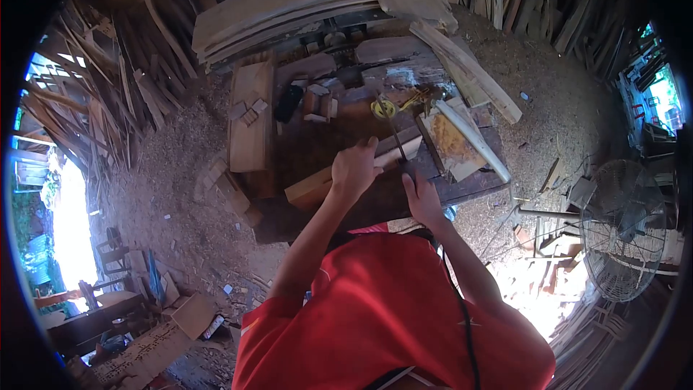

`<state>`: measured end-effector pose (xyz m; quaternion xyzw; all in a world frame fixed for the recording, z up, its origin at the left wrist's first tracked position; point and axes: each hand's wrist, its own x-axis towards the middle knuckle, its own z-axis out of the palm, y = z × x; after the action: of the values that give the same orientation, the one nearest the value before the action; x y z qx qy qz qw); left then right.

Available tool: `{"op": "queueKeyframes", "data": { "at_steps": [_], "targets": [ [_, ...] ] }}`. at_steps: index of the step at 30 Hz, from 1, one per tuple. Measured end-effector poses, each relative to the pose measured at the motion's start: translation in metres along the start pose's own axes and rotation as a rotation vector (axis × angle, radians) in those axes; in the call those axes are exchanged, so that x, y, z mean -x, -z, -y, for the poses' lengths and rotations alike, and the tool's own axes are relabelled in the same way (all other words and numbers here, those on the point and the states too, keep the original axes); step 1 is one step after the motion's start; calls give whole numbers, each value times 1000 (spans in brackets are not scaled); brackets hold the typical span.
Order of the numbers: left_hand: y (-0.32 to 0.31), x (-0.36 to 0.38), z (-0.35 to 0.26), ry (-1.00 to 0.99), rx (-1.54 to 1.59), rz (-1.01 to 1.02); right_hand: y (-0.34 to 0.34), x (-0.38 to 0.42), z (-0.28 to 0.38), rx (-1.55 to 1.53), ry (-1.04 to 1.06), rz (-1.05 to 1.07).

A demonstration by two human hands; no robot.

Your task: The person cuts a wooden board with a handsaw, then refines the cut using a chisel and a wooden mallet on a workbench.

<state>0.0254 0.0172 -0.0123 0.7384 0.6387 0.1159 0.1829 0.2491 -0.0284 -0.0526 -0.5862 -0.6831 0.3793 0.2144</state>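
A long wooden piece (310, 186) lies slantwise across the near part of the dark workbench (289, 217). My left hand (355, 167) is closed on top of this piece, near its middle. My right hand (424, 198) is closed round the near end of a thin dark tool (396, 135), which crosses the piece's right end and points away from me. The tool's far end is beside a yellow round object (383, 108). Whether the tool has teeth is too small to tell.
Small wood blocks (317, 105) and a black object (289, 103) lie on the bench's far left part. At right are a stained board (455, 146) and a pale bar (473, 141). A fan (626, 227) stands further right; planks (289, 11) are stacked beyond.
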Motion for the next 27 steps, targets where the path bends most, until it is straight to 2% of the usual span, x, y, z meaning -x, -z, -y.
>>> {"op": "queueKeyframes", "data": {
  "at_steps": [1,5,8,9,12,14,16,18,21,24,27],
  "targets": [
    [2,2,0,15,7,12,3,-3,8,29,-39,37],
    [15,-3,3,28,-25,26,-19,42,-53,34,128,-88],
    [2,-3,2,18,-8,17,-15,24,-21,39,50,-112],
    [-1,-3,0,31,3,22,-8,8,-2,23,-29,-19],
    [1,-1,2,33,-21,-2,-16,8,-12,-13,-14,-35],
    [10,-8,5,27,-47,-13,-25,31,-41,14,181,-175],
    [12,-8,1,40,-47,16,-15,29,-31,40,191,-173],
    [1,-1,-3,23,-35,-4,-6,10,-6,46,6,-31],
    [1,3,-2,30,-25,2,-12,-1,-6,22,99,-108],
    [12,-4,2,32,-41,-8,-23,41,-48,-49,190,-167],
    [1,4,-4,13,-32,-49,-7,26,-14,-47,-40,-1]
  ]
}}
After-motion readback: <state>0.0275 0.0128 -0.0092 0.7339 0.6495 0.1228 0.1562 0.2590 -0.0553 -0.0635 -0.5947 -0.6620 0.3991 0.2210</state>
